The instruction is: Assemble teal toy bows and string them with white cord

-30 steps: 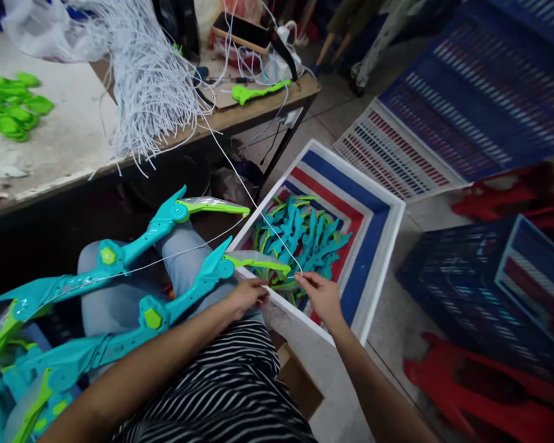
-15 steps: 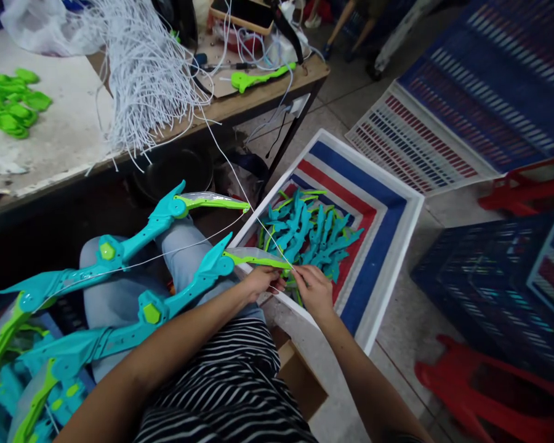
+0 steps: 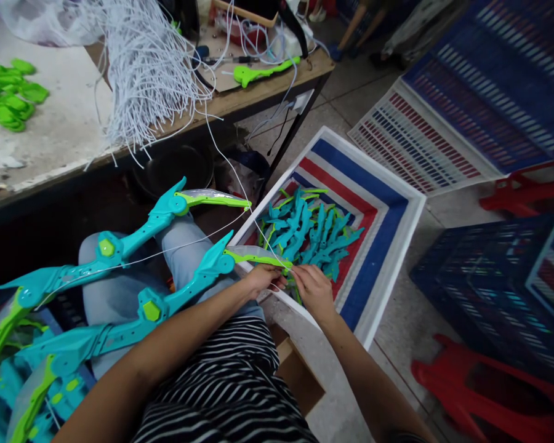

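Now we are pinching white cord (image 3: 258, 226) beside a lime tip (image 3: 287, 264)

Across our lap the near bow (image 3: 184, 297) is resting, turquoise with lime ends. Its long axis is running from near left to far right, and its lime tip is pointing right, reaching over the rim of the white-framed tray (image 3: 397, 271). The far bow (image 3: 136, 241) is lying roughly parallel beyond it, also pointing right. Our right hand (image 3: 314, 290) is closing thumb and finger on the white cord just beside the tip; our left hand (image 3: 262, 280) is curling its fingers just below, and we cannot tell exactly what they are gripping. The cord is running down from the cord bundle (image 3: 148, 80) on the table (image 3: 69, 117) at far left.

Compared with a second ago, our hands are sitting closer together; the right one was holding the cord farther right, beyond the tip. The cord is now hanging slacker, bending partway, while both bows are keeping much the same slant.
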`<action>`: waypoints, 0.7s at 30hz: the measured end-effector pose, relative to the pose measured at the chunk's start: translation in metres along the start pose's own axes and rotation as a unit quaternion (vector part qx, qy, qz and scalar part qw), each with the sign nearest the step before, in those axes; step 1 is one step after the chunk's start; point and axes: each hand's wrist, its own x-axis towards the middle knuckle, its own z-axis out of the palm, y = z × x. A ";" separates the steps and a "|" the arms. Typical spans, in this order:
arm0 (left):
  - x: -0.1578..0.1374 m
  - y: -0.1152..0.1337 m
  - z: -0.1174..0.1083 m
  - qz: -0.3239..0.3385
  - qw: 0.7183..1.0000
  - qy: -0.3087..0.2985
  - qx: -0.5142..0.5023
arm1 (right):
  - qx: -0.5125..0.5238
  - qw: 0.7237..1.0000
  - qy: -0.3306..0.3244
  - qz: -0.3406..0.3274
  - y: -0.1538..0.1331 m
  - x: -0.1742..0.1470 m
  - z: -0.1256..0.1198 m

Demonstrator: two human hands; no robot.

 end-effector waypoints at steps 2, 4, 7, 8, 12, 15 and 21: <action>0.001 -0.001 0.000 0.002 1.000 0.001 0.000 | 0.021 1.000 0.007 0.006 -0.001 0.000 0.001; 0.002 -0.001 -0.001 0.003 1.000 0.000 0.001 | 0.043 0.999 0.010 0.022 -0.002 0.000 0.001; 0.004 -0.003 -0.002 0.006 1.000 -0.003 0.004 | 0.062 0.997 0.006 0.041 -0.002 -0.002 0.001; 0.004 -0.003 -0.002 0.006 1.000 -0.004 0.005 | 0.062 0.997 0.004 0.042 -0.001 -0.002 0.001; 0.005 -0.004 -0.002 0.011 1.000 -0.005 0.010 | 0.043 0.998 -0.013 0.034 0.001 -0.004 0.000; 0.005 -0.005 -0.003 0.012 1.000 -0.007 0.015 | 0.033 0.999 -0.031 0.022 0.002 -0.003 0.000; 0.008 -0.005 0.000 0.025 0.999 -0.016 0.033 | 0.057 0.998 0.008 0.017 0.000 -0.003 0.009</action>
